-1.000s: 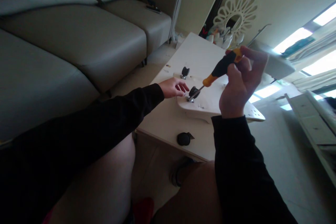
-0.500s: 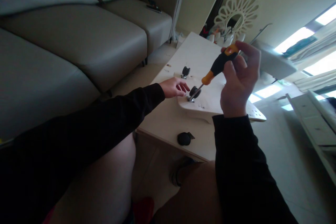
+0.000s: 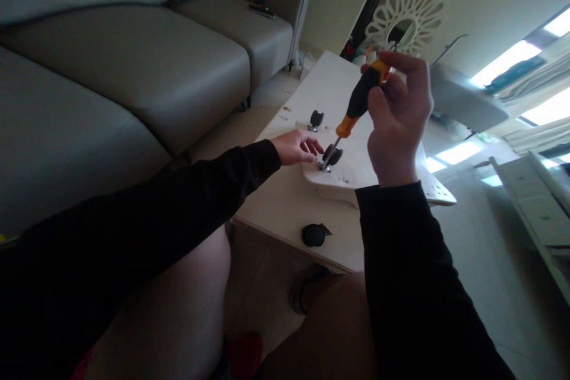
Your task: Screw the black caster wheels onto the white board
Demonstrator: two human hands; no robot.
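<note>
My right hand (image 3: pixel 401 113) grips the black and yellow handle of a screwdriver (image 3: pixel 361 95) near its top end. The shaft slants down beside a dark caster wheel (image 3: pixel 332 155), its tip at the caster's metal mounting plate. This caster stands wheel-up near the corner of a white board (image 3: pixel 365 176). Close to its left side rests my left hand (image 3: pixel 297 147), fingers loosely bent and apart, holding nothing that I can see. A second caster (image 3: pixel 316 119) stands wheel-up farther back on the board.
The board lies on a pale table (image 3: pixel 271 208). A loose black caster (image 3: pixel 313 235) lies near the table's front edge. A grey sofa (image 3: pixel 178 59) runs along the left. White drawers (image 3: pixel 529 190) stand at the right, and a petal-framed mirror (image 3: pixel 403 29) at the back.
My right hand and the screwdriver's handle have shifted left and slightly up, so the screwdriver stands more upright. Its tip stays at the caster's plate. My left hand keeps almost the same place.
</note>
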